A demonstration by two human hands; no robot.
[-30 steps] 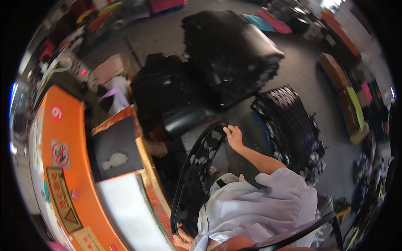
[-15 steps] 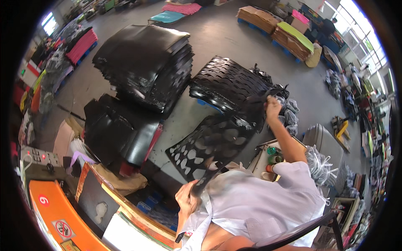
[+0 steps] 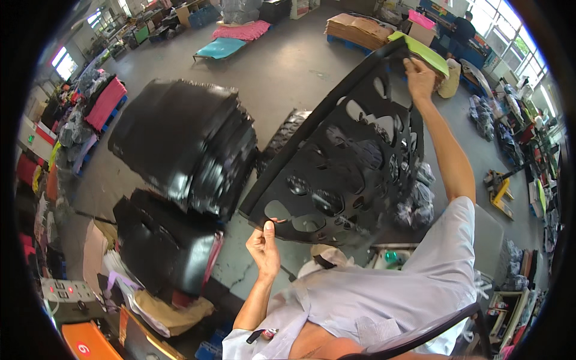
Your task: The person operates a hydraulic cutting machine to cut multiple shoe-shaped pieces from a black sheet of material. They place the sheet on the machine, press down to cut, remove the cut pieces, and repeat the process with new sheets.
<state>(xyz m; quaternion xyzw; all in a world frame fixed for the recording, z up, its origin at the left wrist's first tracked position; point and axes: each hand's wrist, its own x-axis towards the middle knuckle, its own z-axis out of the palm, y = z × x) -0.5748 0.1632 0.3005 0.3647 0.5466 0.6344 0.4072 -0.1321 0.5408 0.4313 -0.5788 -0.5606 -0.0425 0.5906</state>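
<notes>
A black sheet with rows of oval cut-out holes [image 3: 309, 198] is stretched in the air between my two hands. My left hand [image 3: 264, 249] pinches its lower left corner, thumb on top. Raised at the far right, my right hand [image 3: 419, 78] grips its upper corner. Through the holes, parts of what lies behind show. Behind the sheet's left edge, a stack of perforated black sheets [image 3: 289, 129] is mostly hidden.
A tall stack of plain black sheets [image 3: 174, 129] stands left, with more black sheets [image 3: 156, 234] in front of it. An orange machine [image 3: 90, 339] is at lower left, a yellow pallet jack [image 3: 499, 195] at right. Another person [image 3: 462, 33] stands far off.
My right hand has swung up and away to the right, and my left hand has risen. The perforated sheet, lower and slanted before, is now lifted and spread wide.
</notes>
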